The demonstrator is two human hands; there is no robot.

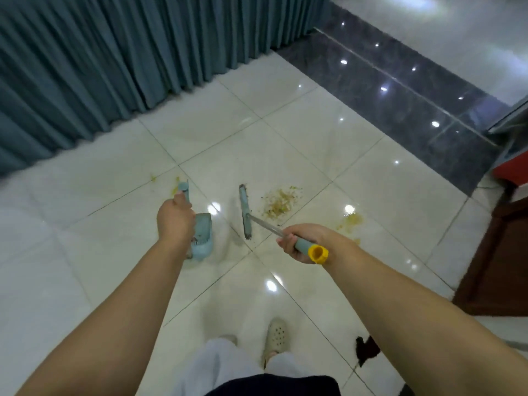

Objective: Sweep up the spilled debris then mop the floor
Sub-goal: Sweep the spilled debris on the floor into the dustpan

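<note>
My left hand grips the upright handle of a pale blue dustpan that rests on the white tiled floor. My right hand holds the blue, yellow-capped grip of a broom, whose narrow head lies on the floor between the dustpan and the debris. A pile of yellowish-green crumbs lies just right of the broom head. A smaller yellow smear sits further right, and small yellow bits lie beyond the dustpan handle.
A teal pleated curtain hangs along the left and back. A dark glossy tile strip crosses the upper right. Dark wooden furniture stands at the right edge. My feet in pale clogs are below, beside a dark object.
</note>
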